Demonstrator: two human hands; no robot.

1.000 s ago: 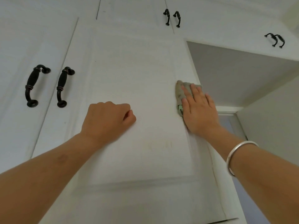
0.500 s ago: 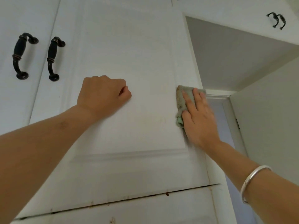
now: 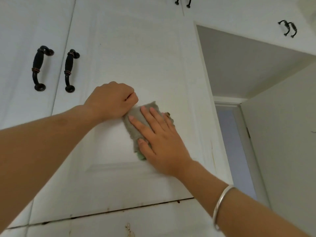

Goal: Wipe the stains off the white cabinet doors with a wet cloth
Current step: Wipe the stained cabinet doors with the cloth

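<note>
Cloth: one grey-brown rag (image 3: 136, 124), soft and limp with frayed edges, roughly rectangular, a pale green corner showing beside my palm; it lay flat on the lower part of the door's raised centre panel.
Right hand: my right hand (image 3: 160, 141) lay on the rag, fingers straight and slightly spread, pressing it against the door.
Left hand: my left hand (image 3: 111, 100) was a closed fist holding nothing, set against the same panel and touching the rag's upper left corner.
Door: one white cabinet door (image 3: 136, 48), painted, faintly grained, with a moulded rectangular frame.
Handles: six dark metal bow handles (image 3: 69, 65) in three pairs, the top pair cut off.
Stains: brown specks (image 3: 127, 227) along and below the dark seam (image 3: 107, 210) under the door.
Bangle: one smooth silver bangle (image 3: 220, 204) on my right wrist.
</note>
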